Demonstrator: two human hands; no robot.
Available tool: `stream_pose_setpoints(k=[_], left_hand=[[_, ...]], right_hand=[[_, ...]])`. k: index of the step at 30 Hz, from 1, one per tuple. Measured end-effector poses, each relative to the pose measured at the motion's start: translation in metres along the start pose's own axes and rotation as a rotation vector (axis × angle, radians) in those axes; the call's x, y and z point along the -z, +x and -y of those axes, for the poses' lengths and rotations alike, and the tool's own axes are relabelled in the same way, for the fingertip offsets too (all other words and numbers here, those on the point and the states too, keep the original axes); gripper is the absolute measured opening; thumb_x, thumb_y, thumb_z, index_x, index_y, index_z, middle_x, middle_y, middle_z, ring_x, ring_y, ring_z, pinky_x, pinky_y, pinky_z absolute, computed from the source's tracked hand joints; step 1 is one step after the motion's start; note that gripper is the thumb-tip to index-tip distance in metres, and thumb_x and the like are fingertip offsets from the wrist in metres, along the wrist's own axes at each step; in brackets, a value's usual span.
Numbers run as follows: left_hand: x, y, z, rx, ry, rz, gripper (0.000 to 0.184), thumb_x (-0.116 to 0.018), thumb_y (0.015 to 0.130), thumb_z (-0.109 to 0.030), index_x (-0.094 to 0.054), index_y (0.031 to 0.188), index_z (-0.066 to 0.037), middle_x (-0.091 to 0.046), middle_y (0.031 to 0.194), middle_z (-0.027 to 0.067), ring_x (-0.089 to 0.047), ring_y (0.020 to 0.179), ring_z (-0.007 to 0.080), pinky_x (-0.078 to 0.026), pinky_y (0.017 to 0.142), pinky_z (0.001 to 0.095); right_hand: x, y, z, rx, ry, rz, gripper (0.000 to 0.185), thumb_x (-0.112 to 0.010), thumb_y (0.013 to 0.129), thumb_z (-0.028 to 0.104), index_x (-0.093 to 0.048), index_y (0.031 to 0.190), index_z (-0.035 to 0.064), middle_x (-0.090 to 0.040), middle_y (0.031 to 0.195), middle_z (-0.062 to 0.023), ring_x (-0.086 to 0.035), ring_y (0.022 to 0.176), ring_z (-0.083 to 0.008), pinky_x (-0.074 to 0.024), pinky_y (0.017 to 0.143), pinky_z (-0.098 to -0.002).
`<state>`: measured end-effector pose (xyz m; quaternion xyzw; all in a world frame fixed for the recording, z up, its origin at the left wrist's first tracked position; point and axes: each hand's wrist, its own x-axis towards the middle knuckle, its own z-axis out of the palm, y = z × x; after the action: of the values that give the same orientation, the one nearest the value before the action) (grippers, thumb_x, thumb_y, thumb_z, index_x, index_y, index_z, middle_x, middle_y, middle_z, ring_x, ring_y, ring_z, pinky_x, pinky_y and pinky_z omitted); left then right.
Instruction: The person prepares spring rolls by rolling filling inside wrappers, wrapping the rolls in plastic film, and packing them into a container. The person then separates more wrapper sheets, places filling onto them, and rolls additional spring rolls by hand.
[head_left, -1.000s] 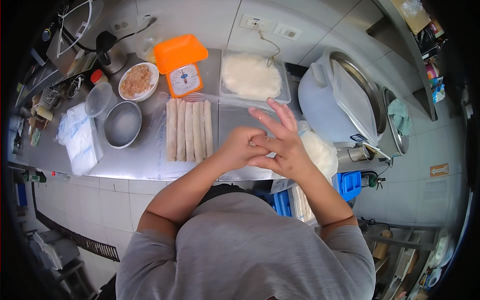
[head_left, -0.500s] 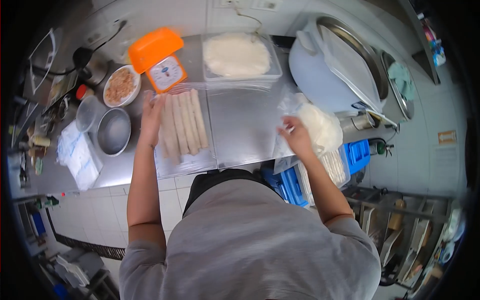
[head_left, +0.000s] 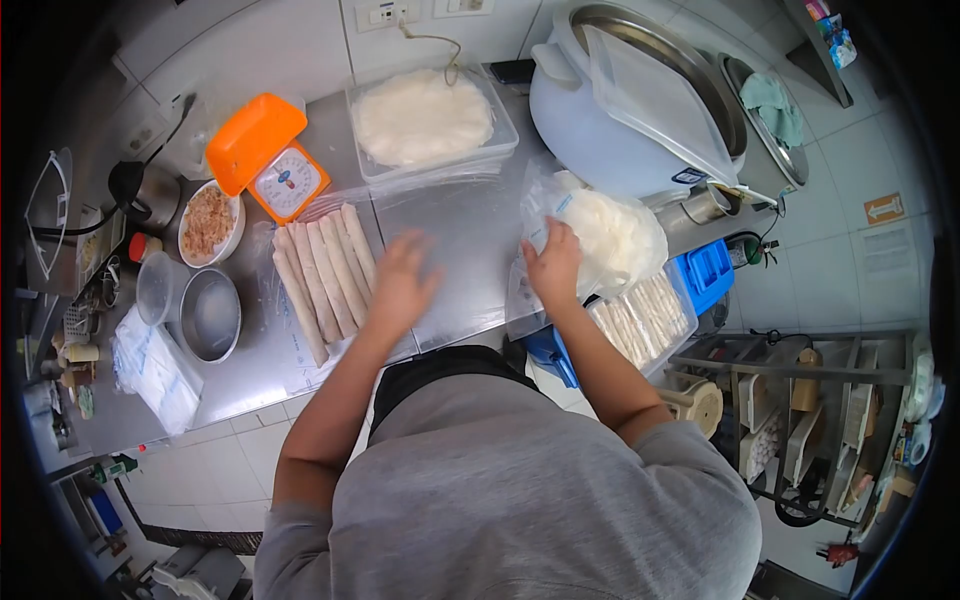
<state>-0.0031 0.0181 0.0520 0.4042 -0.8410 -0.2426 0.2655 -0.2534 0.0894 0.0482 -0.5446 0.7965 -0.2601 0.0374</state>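
I spread my left hand (head_left: 405, 280) beside the rolls (head_left: 327, 268) and contact the filled bag (head_left: 615, 238) with my right hand (head_left: 556, 262), pinch indeterminable; light pressure should prevent tearing.

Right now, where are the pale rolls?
Head view, left of centre: the pale rolls lie side by side on the steel counter, just below the orange scale and left of the left hand.
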Motion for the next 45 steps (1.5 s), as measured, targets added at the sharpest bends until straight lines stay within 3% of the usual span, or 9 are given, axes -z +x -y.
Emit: stream_pose_setpoints(k=[1, 6, 13, 18, 24, 30, 34, 39, 45], left_hand=[[-0.019, 0.0, -0.008, -0.052, -0.014, 0.044, 0.047, -0.064, 0.087, -0.021, -0.052, 0.13, -0.004, -0.048, 0.135, 0.0188, -0.043, 0.127, 0.038, -0.034, 0.109, 0.0464], [-0.088, 0.016, -0.011, 0.318, -0.669, 0.165, 0.067, -0.076, 0.077, -0.021, -0.045, 0.134, -0.004, -0.051, 0.13, 0.0184, -0.053, 0.115, 0.0359, -0.043, 0.098, 0.0444], [-0.121, 0.058, -0.055, 0.364, -0.449, -0.062, 0.064, -0.076, 0.074, -0.02, -0.049, 0.131, -0.01, -0.061, 0.117, 0.0199, -0.063, 0.098, 0.0363, -0.051, 0.082, 0.0437], [-0.134, 0.128, -0.009, 0.269, -0.356, -0.269, 0.025, -0.056, 0.084, -0.007, -0.069, 0.104, -0.012, -0.068, 0.086, 0.0218, -0.066, 0.084, 0.0363, -0.052, 0.077, 0.0435], [-0.035, 0.136, 0.087, 0.786, -0.701, -0.043, 0.023, -0.049, 0.093, -0.018, -0.066, 0.099, -0.004, -0.066, 0.081, 0.0126, -0.066, 0.075, 0.0187, -0.052, 0.058, 0.0335], [0.021, 0.114, 0.136, 0.929, -1.265, -0.636, 0.021, -0.058, 0.092, -0.019, -0.058, 0.107, -0.005, -0.064, 0.091, 0.0051, -0.06, 0.067, 0.0145, -0.05, 0.058, 0.0289], [0.09, 0.053, 0.114, 0.549, -0.887, -0.782, 0.019, -0.062, 0.091, -0.015, -0.061, 0.105, -0.003, -0.067, 0.089, 0.0062, -0.06, 0.068, 0.0129, -0.048, 0.06, 0.0286], [0.174, -0.098, 0.109, 0.85, 0.423, -0.246, 0.037, -0.067, 0.086, -0.036, -0.066, 0.088, 0.001, -0.068, 0.073, 0.0146, -0.068, 0.077, 0.0316, -0.052, 0.069, 0.0425], [0.126, -0.172, 0.141, 0.937, 0.32, -0.359, 0.046, -0.077, 0.072, -0.032, -0.061, 0.1, 0.001, -0.068, 0.078, 0.018, -0.067, 0.076, 0.0384, -0.053, 0.073, 0.0449]], right_hand=[[-0.006, 0.003, -0.007, -0.239, -0.043, -0.047, 0.046, -0.062, 0.077, 0.003, -0.056, 0.123, 0.0026, -0.058, 0.123, -0.0196, -0.056, 0.112, -0.0376, -0.0442, 0.095, -0.0465], [-0.038, 0.009, 0.032, 0.576, 0.448, 0.072, 0.048, -0.056, 0.075, -0.003, -0.057, 0.122, 0.0038, -0.061, 0.118, -0.0203, -0.056, 0.11, -0.0383, -0.0425, 0.097, -0.0465], [-0.019, -0.004, 0.003, -0.302, 0.667, -0.506, 0.039, -0.061, 0.079, 0.001, -0.057, 0.117, 0.0036, -0.057, 0.115, -0.0182, -0.054, 0.107, -0.0351, -0.0417, 0.094, -0.0434], [-0.01, -0.034, -0.024, 0.028, 0.292, -0.146, 0.04, -0.065, 0.079, 0.006, -0.057, 0.118, 0.0048, -0.055, 0.123, -0.0183, -0.052, 0.112, -0.0363, -0.0409, 0.096, -0.0442], [-0.019, -0.062, 0.009, 0.318, 0.045, 0.249, 0.042, -0.07, 0.077, 0.015, -0.061, 0.117, 0.0086, -0.052, 0.129, -0.0159, -0.049, 0.119, -0.0346, -0.0388, 0.097, -0.047], [-0.011, -0.054, 0.004, 0.352, 0.053, 0.388, 0.041, -0.071, 0.076, 0.019, -0.062, 0.116, 0.0112, -0.052, 0.129, -0.0147, -0.048, 0.119, -0.0339, -0.0386, 0.097, -0.0476], [-0.006, -0.053, 0.013, 0.394, 0.097, 0.29, 0.043, -0.074, 0.073, 0.022, -0.063, 0.113, 0.0104, -0.055, 0.121, -0.0167, -0.051, 0.112, -0.0351, -0.0396, 0.093, -0.0478], [-0.005, -0.04, 0.023, 0.374, 0.224, 0.022, 0.031, -0.073, 0.077, 0.018, -0.061, 0.102, 0.0058, -0.058, 0.106, -0.0174, -0.056, 0.1, -0.0363, -0.0427, 0.088, -0.0452], [-0.038, -0.031, 0.08, 0.378, 0.495, 0.207, 0.027, -0.067, 0.079, 0.003, -0.062, 0.106, 0.005, -0.061, 0.102, -0.0137, -0.059, 0.089, -0.0278, -0.0488, 0.077, -0.0343]])
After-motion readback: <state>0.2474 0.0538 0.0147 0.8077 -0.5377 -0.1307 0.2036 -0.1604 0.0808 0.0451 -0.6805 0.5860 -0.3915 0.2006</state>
